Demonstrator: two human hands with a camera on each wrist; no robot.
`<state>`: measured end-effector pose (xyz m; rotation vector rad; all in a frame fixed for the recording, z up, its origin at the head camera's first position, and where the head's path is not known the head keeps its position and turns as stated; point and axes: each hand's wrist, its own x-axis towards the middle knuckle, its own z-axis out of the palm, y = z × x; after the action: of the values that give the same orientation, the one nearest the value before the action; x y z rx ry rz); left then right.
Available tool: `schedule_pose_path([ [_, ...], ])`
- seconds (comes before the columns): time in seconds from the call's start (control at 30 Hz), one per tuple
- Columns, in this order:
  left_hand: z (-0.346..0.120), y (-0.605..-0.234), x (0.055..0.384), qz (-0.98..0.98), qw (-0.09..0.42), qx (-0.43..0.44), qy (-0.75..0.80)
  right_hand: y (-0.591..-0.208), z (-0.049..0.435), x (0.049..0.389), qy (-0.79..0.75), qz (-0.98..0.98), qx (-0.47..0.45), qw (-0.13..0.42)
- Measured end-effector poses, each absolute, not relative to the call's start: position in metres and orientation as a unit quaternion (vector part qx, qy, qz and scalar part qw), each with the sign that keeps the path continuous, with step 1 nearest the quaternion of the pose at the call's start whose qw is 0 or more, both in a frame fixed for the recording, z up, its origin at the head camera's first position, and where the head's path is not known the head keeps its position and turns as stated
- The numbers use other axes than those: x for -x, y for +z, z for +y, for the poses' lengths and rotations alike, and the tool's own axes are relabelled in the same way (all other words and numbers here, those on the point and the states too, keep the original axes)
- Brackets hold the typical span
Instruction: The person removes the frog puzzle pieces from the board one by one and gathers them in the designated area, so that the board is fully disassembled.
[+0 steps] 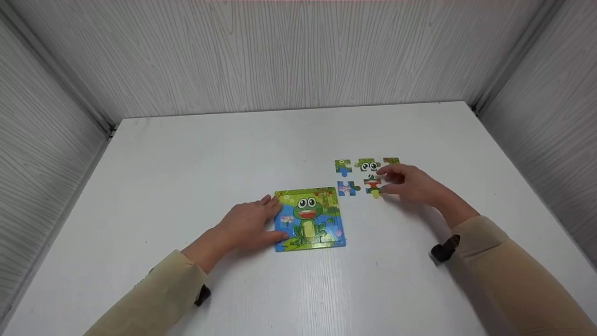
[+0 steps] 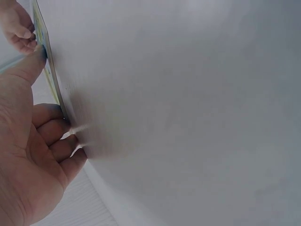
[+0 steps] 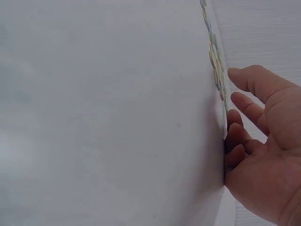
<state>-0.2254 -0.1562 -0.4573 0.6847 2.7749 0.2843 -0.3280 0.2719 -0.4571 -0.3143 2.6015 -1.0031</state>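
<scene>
A square puzzle board (image 1: 308,219) with a smiling frog picture lies flat on the table. My left hand (image 1: 252,224) rests along its left side, the thumb over the lower left edge and the fingers by the upper left corner. To the board's upper right lie loose jigsaw pieces. Nearest my right hand (image 1: 410,184) is the frog-mouth piece (image 1: 372,184); thumb and forefinger stand apart at its right side. In the right wrist view, a gap shows between the thumb (image 3: 254,77) and the row of pieces (image 3: 217,66).
Beside the mouth piece lies a flower piece (image 1: 346,188). Behind them are a frog-eyes piece (image 1: 368,165), a green-and-blue piece (image 1: 343,166) and a green piece (image 1: 391,161) partly behind the right hand. Grey wood-grain panels (image 1: 280,60) wall the white table (image 1: 210,154) at back and sides.
</scene>
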Motion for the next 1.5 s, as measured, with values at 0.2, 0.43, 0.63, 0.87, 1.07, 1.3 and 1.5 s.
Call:
schedule_pose_path([
  [0.2, -0.155, -0.457, 0.227, 0.958, 0.137, -0.236, 0.094, -0.450, 0.267, 0.324, -0.344, 0.921, 0.123, 0.137],
  [0.43, -0.155, -0.456, 0.227, 0.958, 0.136, -0.234, 0.093, -0.433, 0.234, 0.310, -0.340, 0.909, 0.232, 0.067],
  [0.63, -0.154, -0.456, 0.228, 0.959, 0.135, -0.232, 0.095, -0.431, 0.199, 0.293, -0.344, 0.889, 0.291, 0.082],
  [0.87, -0.154, -0.456, 0.228, 0.959, 0.134, -0.231, 0.099, -0.437, 0.171, 0.280, -0.334, 0.877, 0.327, 0.106],
  [1.07, -0.154, -0.455, 0.228, 0.958, 0.138, -0.230, 0.101, -0.448, 0.157, 0.276, -0.327, 0.873, 0.339, 0.128],
  [1.3, -0.154, -0.456, 0.228, 0.957, 0.137, -0.233, 0.104, -0.457, 0.150, 0.275, -0.331, 0.866, 0.336, 0.168],
  [1.5, -0.155, -0.455, 0.228, 0.958, 0.136, -0.230, 0.104, -0.460, 0.147, 0.278, -0.334, 0.867, 0.310, 0.204],
])
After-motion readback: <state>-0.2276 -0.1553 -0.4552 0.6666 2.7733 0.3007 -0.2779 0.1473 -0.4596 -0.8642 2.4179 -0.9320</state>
